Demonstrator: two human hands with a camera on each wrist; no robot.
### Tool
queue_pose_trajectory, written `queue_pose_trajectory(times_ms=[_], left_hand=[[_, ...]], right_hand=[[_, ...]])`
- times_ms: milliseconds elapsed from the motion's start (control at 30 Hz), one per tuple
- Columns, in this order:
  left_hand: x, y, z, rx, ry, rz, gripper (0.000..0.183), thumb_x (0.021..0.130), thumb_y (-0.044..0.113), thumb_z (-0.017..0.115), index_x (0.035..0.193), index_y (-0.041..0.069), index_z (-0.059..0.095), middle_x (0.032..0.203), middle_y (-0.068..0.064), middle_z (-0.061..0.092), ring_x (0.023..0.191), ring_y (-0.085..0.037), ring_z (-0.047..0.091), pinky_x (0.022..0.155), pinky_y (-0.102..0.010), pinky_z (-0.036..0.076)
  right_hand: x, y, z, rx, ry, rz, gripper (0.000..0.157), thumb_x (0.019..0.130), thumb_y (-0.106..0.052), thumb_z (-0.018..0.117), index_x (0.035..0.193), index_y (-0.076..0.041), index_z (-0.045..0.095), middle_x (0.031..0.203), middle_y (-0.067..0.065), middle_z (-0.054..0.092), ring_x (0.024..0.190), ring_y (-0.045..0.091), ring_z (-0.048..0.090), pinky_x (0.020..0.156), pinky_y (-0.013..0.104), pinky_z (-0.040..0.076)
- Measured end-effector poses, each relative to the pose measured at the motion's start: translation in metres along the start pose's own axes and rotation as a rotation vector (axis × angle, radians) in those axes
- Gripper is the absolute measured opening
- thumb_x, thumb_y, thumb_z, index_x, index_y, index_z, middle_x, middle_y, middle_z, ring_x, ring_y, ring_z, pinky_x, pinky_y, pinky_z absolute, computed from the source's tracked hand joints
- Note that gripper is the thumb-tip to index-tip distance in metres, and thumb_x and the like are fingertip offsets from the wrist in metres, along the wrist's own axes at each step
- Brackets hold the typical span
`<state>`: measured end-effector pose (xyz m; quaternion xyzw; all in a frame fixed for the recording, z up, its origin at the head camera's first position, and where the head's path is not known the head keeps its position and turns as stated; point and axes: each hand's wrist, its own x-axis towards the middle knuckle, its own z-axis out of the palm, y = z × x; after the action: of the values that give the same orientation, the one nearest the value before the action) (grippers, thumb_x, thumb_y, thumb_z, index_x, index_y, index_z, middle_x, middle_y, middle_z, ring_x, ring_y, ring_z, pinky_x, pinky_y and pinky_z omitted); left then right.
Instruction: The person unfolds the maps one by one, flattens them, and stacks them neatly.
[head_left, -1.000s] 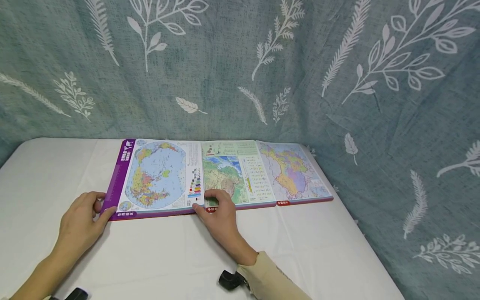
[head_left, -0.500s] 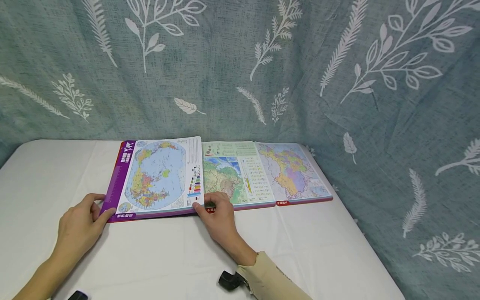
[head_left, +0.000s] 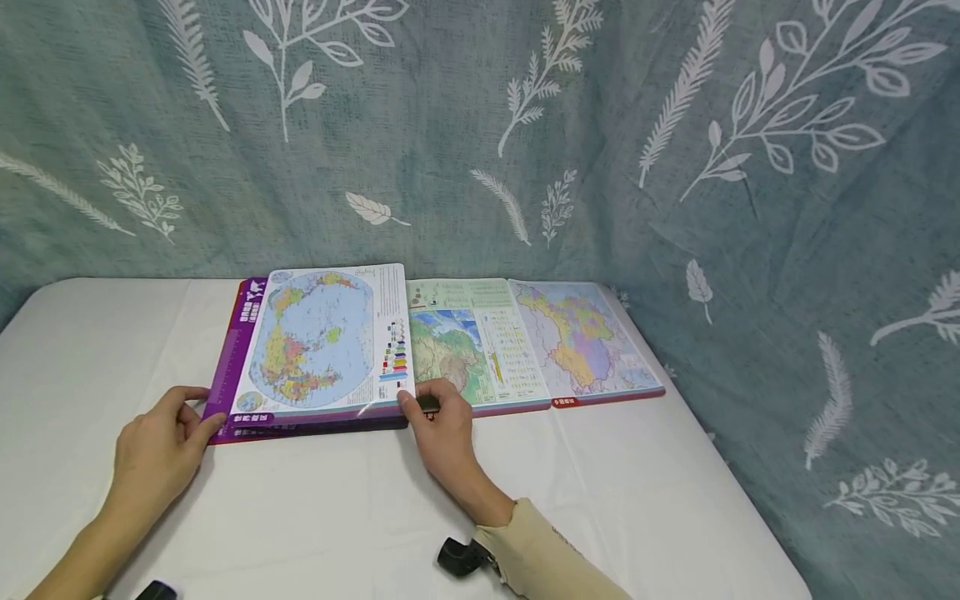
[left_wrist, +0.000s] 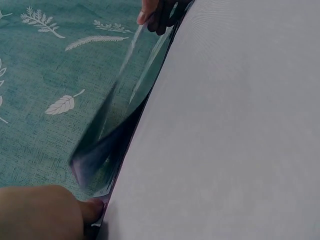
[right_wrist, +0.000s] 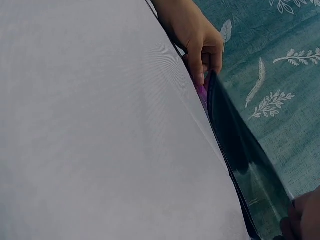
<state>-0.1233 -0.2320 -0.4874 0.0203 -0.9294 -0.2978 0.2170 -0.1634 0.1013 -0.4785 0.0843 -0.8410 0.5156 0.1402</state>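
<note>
A glossy fold-out map (head_left: 330, 317) lies spread along the table, its world map panel on the left with a purple strip (head_left: 227, 367) down the side. My left hand (head_left: 157, 446) pinches the lower left corner of that strip, thumb on top. At the panel's lower right corner my right hand (head_left: 446, 437) pinches the sheet between thumb and fingers. The panel is raised and bowed over a second purple-edged layer (head_left: 322, 428), with a dark gap between them. In the left wrist view the lifted sheet (left_wrist: 107, 125) curves up from the edge.
To the right lie a green relief map panel (head_left: 450, 358) and a pastel political map panel (head_left: 585, 342). A white cloth covers the table (head_left: 337, 517). Behind and to the right hangs a teal leaf-patterned curtain (head_left: 435, 108). Black wrist cameras (head_left: 459, 557) sit at the wrists.
The world map panel was flat; its right side has been lifted by the right hand, which has risen slightly. The layer beneath now shows. The left hand has stayed at its corner.
</note>
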Motion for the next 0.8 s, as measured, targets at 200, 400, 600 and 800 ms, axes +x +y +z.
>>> queue_pose_trajectory(times_ms=[200, 400, 600, 800], left_hand=[[0.000, 0.000, 0.000, 0.000, -0.001, -0.009, 0.038, 0.092, 0.010, 0.080, 0.122, -0.006, 0.064, 0.068, -0.005, 0.055, 0.057, -0.016, 0.040, 0.061, -0.032, 0.028], [0.000, 0.000, 0.001, -0.001, -0.001, -0.013, 0.038, 0.092, 0.012, 0.080, 0.122, -0.006, 0.064, 0.067, -0.004, 0.055, 0.057, -0.016, 0.040, 0.061, -0.032, 0.028], [0.000, -0.001, 0.002, -0.001, 0.001, -0.005, 0.038, 0.092, 0.012, 0.081, 0.121, -0.005, 0.064, 0.067, -0.004, 0.055, 0.056, -0.016, 0.040, 0.061, -0.032, 0.028], [-0.001, -0.001, 0.002, 0.004, -0.014, -0.024, 0.040, 0.091, 0.012, 0.081, 0.122, -0.006, 0.063, 0.068, -0.004, 0.054, 0.057, -0.018, 0.041, 0.061, -0.032, 0.028]], right_hand=[[0.002, 0.000, -0.003, 0.073, 0.036, 0.042, 0.013, 0.100, -0.020, 0.073, 0.100, -0.007, 0.071, 0.095, 0.006, 0.070, 0.083, 0.016, 0.072, 0.070, 0.021, 0.053], [0.006, 0.005, -0.009, 0.055, 0.068, 0.074, 0.015, 0.101, -0.022, 0.071, 0.103, -0.007, 0.072, 0.096, 0.006, 0.070, 0.082, 0.013, 0.069, 0.070, 0.022, 0.051], [0.009, 0.011, -0.020, 0.019, 0.099, 0.064, 0.012, 0.099, -0.020, 0.074, 0.098, -0.008, 0.073, 0.090, 0.004, 0.069, 0.075, 0.009, 0.060, 0.069, 0.022, 0.048], [0.011, 0.018, -0.029, -0.027, 0.129, -0.010, 0.013, 0.097, -0.017, 0.076, 0.095, -0.005, 0.073, 0.087, 0.005, 0.068, 0.073, 0.010, 0.056, 0.069, 0.023, 0.046]])
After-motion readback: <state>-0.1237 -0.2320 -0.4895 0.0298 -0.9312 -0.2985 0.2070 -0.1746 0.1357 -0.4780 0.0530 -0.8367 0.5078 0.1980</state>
